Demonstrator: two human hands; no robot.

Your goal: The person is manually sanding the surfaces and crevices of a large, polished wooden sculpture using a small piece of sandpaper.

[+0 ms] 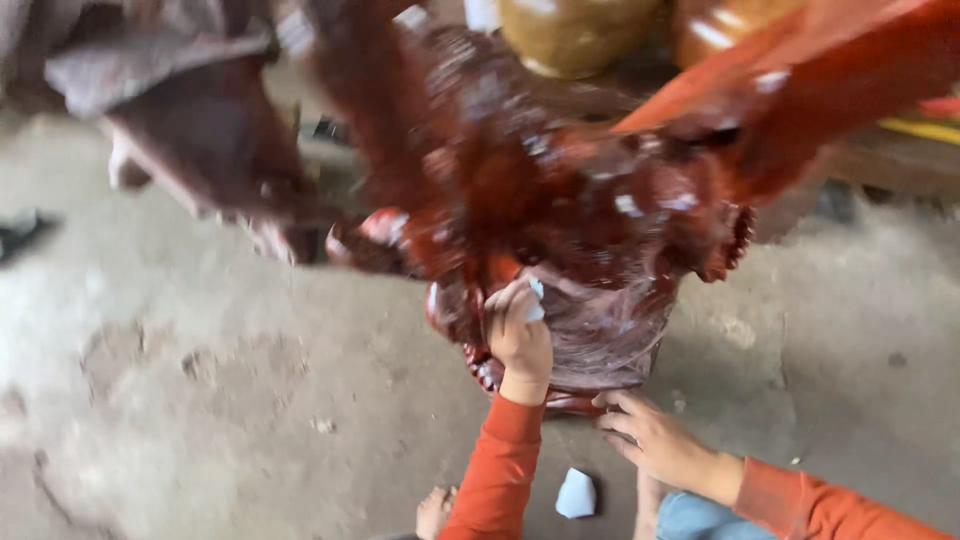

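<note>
Your left hand clenched on pale scrap against red carved sculpture, right hand open at its base, second pale scrap on concrete floor

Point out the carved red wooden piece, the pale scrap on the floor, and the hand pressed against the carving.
carved red wooden piece (600,330), head view, dull lower front.
pale scrap (576,494), head view, its middle.
left hand (518,335), head view, back of the hand, fingers closed on a small pale piece.

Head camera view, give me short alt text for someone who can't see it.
A left hand presses a small pale piece against a glossy red-brown carved wooden sculpture standing on a concrete floor, while the right hand rests at its base. Another pale scrap lies on the floor. The picture is motion-blurred.
</note>
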